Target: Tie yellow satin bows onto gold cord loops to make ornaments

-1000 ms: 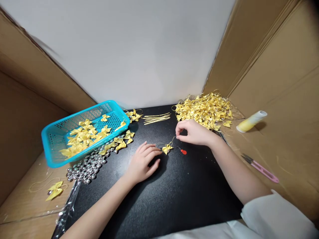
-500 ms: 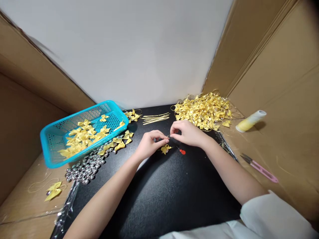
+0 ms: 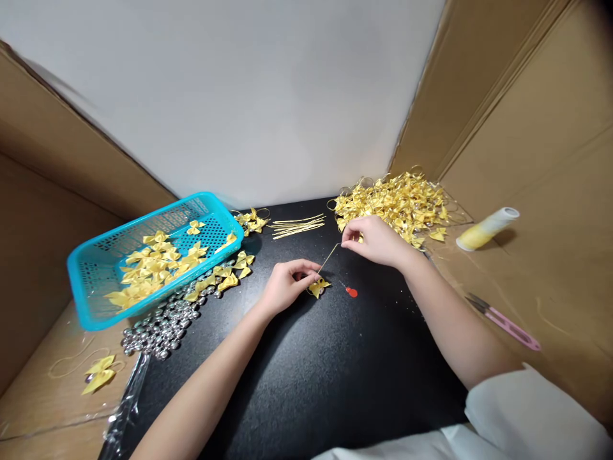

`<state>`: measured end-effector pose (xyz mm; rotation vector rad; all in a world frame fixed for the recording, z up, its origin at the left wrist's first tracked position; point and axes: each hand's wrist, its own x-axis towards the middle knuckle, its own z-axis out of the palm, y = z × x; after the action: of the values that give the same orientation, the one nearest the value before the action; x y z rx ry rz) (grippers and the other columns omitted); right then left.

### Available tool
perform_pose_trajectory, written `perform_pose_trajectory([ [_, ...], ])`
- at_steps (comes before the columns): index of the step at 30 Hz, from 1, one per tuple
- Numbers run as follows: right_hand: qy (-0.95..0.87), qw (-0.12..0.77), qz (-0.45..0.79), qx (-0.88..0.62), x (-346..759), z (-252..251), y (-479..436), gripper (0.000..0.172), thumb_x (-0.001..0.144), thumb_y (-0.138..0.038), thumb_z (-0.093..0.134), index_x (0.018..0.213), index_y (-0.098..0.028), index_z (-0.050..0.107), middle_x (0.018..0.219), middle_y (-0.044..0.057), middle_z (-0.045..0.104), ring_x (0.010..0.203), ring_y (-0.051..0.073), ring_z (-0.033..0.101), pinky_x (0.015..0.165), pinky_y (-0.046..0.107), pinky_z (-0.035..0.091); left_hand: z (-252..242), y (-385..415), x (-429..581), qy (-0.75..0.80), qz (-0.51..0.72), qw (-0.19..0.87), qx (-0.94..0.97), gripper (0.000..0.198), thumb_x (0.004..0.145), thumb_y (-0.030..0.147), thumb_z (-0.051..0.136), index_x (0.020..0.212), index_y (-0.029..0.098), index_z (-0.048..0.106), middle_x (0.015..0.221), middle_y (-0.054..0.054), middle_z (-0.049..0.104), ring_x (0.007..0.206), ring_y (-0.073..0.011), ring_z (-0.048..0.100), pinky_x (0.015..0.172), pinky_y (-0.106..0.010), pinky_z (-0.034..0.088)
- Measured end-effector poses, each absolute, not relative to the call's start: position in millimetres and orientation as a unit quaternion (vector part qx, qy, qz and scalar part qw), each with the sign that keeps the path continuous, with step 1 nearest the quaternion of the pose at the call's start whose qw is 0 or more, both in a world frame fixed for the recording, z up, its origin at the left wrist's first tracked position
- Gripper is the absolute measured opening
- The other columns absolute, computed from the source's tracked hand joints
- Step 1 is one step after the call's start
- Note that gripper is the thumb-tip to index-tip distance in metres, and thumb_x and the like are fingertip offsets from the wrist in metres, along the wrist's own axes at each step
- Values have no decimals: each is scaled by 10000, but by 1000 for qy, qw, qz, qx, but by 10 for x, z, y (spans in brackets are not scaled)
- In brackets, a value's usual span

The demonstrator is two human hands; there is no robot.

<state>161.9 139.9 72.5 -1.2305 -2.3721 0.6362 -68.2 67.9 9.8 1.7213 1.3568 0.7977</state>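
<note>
Between my hands a thin gold cord (image 3: 328,258) runs taut on a slant. My right hand (image 3: 368,240) pinches its upper end, in front of the heap of finished bows. Lower down, my left hand (image 3: 293,283) has thumb and forefinger closed on the cord's other end. Just under those fingertips is a yellow ribbon bow (image 3: 318,287), partly hidden by the hand. A red needle threader (image 3: 352,292) with a fine wire tip lies on the black table (image 3: 306,377), right of the bow.
A blue basket (image 3: 79,291) of yellow bows stands left, beside silver beads (image 3: 165,326). Cut gold cords (image 3: 297,226) lie at the back. Looped bows (image 3: 393,204) are heaped back right. A thread spool (image 3: 487,229) and pink-handled snips (image 3: 510,326) sit on cardboard at right.
My right hand has moved up and to the right, away from my left hand, drawing out the cord between them. My left hand stays by the bow.
</note>
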Motion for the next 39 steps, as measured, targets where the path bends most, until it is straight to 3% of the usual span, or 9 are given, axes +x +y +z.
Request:
perform_pose_trajectory([
  [4,-833,106,213,-500,1753,812,1427,65,791,-154,675,750,-184,715,806,24,724,747,157,635,721,284,442,36,656,-686,528,325,401,674,293,828,385,664,1013,166,721,761,-33,757,557,-109,514,557,-239,379],
  [8,-818,-29,219,-531,1738,787,1371,130,710,-120,732,613,-204,709,667,-7,712,676,166,645,796,339,421,15,652,-684,520,331,406,674,280,844,386,652,1018,174,706,783,-33,768,572,-111,537,570,-243,378],
  [14,-818,-107,225,-518,1520,621,1295,183,605,-126,821,510,-186,676,560,15,667,629,207,652,791,383,414,1,639,-681,515,341,403,675,264,843,378,656,1008,176,699,780,-33,771,614,-128,581,600,-252,395],
  [17,-834,-88,217,-499,1441,636,1261,170,614,-205,851,742,-190,742,746,47,718,801,253,668,821,393,402,-5,634,-683,514,344,400,676,251,844,373,662,1002,182,698,782,-29,773,625,-129,588,605,-251,391],
  [20,-872,-17,230,-431,1352,621,1213,258,781,-291,751,1028,-223,721,1051,67,711,1049,250,603,886,372,370,-5,633,-682,514,346,397,677,235,841,366,668,985,183,698,783,-27,775,608,-123,577,596,-250,378],
  [24,-894,30,267,-358,1240,498,1176,74,864,-226,668,859,-207,739,994,40,716,1013,222,601,867,362,342,-3,631,-691,515,346,400,675,236,836,358,672,980,173,695,781,-33,775,608,-124,590,589,-246,392],
  [39,-874,113,273,-386,1297,543,1230,100,863,-178,654,782,-179,713,843,18,703,832,165,610,833,336,347,5,616,-778,522,329,404,676,208,853,345,648,967,173,671,815,-39,778,664,-146,659,626,-258,456],
])
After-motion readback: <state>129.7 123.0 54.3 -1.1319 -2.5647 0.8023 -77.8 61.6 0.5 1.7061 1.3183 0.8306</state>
